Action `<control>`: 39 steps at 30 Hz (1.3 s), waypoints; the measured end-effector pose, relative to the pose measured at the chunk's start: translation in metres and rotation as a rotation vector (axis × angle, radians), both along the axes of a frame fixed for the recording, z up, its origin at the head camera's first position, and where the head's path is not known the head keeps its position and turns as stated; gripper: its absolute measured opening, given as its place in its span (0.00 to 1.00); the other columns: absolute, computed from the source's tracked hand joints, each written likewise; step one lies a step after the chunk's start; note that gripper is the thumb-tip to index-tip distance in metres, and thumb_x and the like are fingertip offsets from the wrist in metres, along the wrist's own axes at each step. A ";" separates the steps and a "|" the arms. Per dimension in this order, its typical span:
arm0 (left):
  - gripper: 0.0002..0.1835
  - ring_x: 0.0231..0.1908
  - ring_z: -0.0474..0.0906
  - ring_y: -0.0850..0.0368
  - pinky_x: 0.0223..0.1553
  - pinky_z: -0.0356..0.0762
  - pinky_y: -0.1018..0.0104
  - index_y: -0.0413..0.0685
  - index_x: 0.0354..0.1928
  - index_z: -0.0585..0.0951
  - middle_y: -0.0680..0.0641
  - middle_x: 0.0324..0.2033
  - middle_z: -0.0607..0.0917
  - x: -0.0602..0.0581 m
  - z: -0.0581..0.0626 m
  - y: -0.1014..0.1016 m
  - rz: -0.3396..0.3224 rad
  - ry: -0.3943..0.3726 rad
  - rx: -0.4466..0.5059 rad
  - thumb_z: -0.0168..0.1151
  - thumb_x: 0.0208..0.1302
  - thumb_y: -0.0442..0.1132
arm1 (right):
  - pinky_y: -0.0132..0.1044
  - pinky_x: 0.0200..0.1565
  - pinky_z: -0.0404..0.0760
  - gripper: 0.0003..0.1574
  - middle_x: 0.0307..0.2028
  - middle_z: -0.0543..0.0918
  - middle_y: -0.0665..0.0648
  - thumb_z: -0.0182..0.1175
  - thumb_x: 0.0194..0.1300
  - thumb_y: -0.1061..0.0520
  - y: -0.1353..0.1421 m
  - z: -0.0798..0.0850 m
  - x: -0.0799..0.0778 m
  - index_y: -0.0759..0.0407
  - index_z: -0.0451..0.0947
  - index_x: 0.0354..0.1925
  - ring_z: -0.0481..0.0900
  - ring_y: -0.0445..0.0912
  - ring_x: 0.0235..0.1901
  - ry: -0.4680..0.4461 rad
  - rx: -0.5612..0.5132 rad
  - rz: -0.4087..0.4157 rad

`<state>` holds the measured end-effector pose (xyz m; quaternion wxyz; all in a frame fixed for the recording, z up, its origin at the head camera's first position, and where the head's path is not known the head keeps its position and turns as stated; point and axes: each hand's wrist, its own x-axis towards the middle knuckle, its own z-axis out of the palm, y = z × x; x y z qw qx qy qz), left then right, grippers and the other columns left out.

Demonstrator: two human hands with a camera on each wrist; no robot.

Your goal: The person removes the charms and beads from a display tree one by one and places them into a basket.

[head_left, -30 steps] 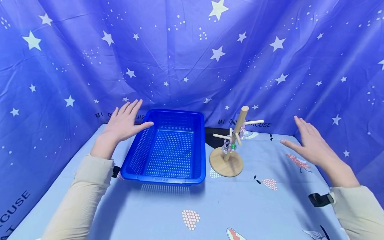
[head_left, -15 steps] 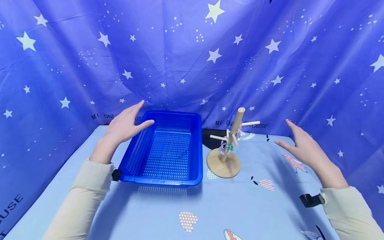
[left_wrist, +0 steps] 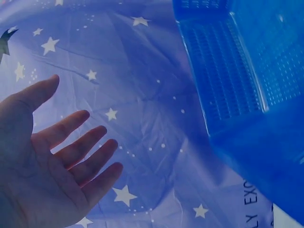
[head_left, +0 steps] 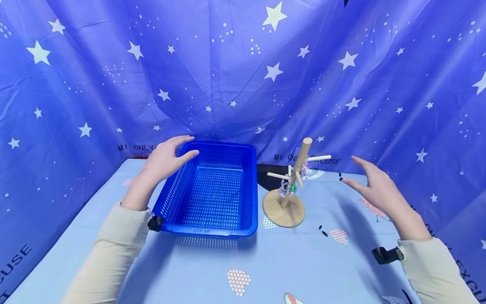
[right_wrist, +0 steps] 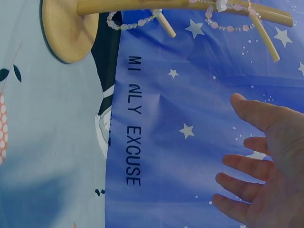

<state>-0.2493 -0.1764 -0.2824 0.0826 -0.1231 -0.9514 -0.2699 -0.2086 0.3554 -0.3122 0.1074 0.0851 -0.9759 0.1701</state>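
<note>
My left hand (head_left: 163,158) hovers by the left rim of a blue perforated plastic basket (head_left: 250,194), its fingers loosely bent and holding nothing. In the left wrist view the left palm (left_wrist: 42,175) shows bare, with the basket (left_wrist: 223,71) off to the right. My right hand (head_left: 379,190) is held in the air to the right of a wooden jewelry stand (head_left: 285,213), fingers apart from it. Beaded bracelets (head_left: 283,188) hang on the stand's pegs, one with a green bead. Pink and clear beads show on a bracelet (right_wrist: 228,26) in the right wrist view, above the bare right hand (right_wrist: 270,175).
A light blue printed cloth (head_left: 197,274) covers the table. Behind it hangs a blue star-patterned curtain (head_left: 212,76), which also closes in both sides. A black patch (head_left: 267,177) lies at the table's back edge between basket and stand.
My left hand has come slightly right and its fingers have bent more over the basket's rim side. My right hand has moved left, nearer the stand. Basket and stand stay put.
</note>
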 end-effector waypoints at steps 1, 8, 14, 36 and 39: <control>0.35 0.73 0.60 0.37 0.70 0.59 0.34 0.53 0.73 0.67 0.41 0.73 0.67 0.000 0.000 0.001 -0.004 -0.002 0.020 0.53 0.71 0.62 | 0.75 0.60 0.62 0.51 0.70 0.62 0.77 0.59 0.70 0.40 -0.001 0.000 0.000 0.63 0.50 0.77 0.61 0.75 0.65 0.007 -0.001 0.003; 0.28 0.67 0.71 0.38 0.67 0.69 0.39 0.50 0.69 0.72 0.40 0.66 0.76 0.002 0.000 0.008 -0.042 -0.011 0.152 0.57 0.73 0.54 | 0.73 0.58 0.67 0.46 0.67 0.68 0.74 0.60 0.71 0.42 -0.010 0.003 0.000 0.63 0.56 0.75 0.67 0.73 0.62 0.039 -0.030 0.011; 0.27 0.64 0.74 0.38 0.64 0.73 0.41 0.50 0.68 0.74 0.40 0.64 0.78 0.004 0.000 0.015 -0.073 -0.029 0.218 0.57 0.73 0.53 | 0.70 0.59 0.69 0.44 0.67 0.70 0.74 0.57 0.72 0.40 -0.021 0.007 0.001 0.62 0.59 0.74 0.70 0.73 0.61 0.036 -0.085 0.016; 0.22 0.61 0.79 0.48 0.62 0.77 0.47 0.52 0.63 0.79 0.47 0.59 0.83 0.011 -0.009 0.046 -0.152 -0.054 0.322 0.59 0.72 0.51 | 0.59 0.58 0.77 0.29 0.58 0.80 0.70 0.62 0.70 0.54 -0.049 0.012 -0.003 0.65 0.72 0.64 0.79 0.64 0.56 0.183 -0.209 0.091; 0.21 0.60 0.80 0.48 0.61 0.78 0.48 0.51 0.62 0.79 0.46 0.59 0.84 0.013 -0.010 0.049 -0.169 -0.056 0.333 0.59 0.72 0.50 | 0.57 0.57 0.78 0.28 0.56 0.81 0.70 0.63 0.70 0.55 -0.052 0.011 -0.004 0.66 0.73 0.63 0.80 0.64 0.55 0.198 -0.216 0.100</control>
